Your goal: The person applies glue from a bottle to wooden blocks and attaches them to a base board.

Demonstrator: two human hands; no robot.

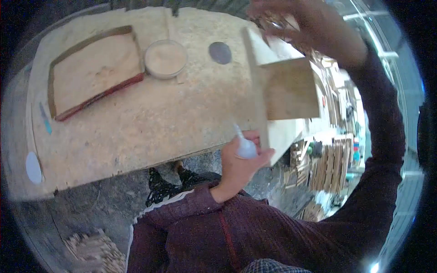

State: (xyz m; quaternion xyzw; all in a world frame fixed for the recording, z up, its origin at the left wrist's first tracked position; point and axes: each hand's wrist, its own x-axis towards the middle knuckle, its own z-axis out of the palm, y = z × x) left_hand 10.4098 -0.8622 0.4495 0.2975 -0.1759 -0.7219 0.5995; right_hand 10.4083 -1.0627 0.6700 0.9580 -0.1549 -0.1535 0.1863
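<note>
My left hand (241, 159) is closed around a small white squeeze bottle (246, 149) with a thin nozzle pointing up toward the table. Its thumb and fingers also rest at the near end of a pale wooden board (260, 98). A brown square wooden panel (291, 88) stands out from that board to the right. At the top my right hand (296, 22) is raised near the board's far end, smeared by motion. Whether it holds anything I cannot tell.
On the worktable (182, 118) are a red-edged tray (98, 70) of sawdust-like powder, a bowl (165, 59) of the same, a dark disc (221, 53), a teal-handled tool (46, 120) and a white oval piece (33, 167). Stacked wood (331, 166) stands at the right.
</note>
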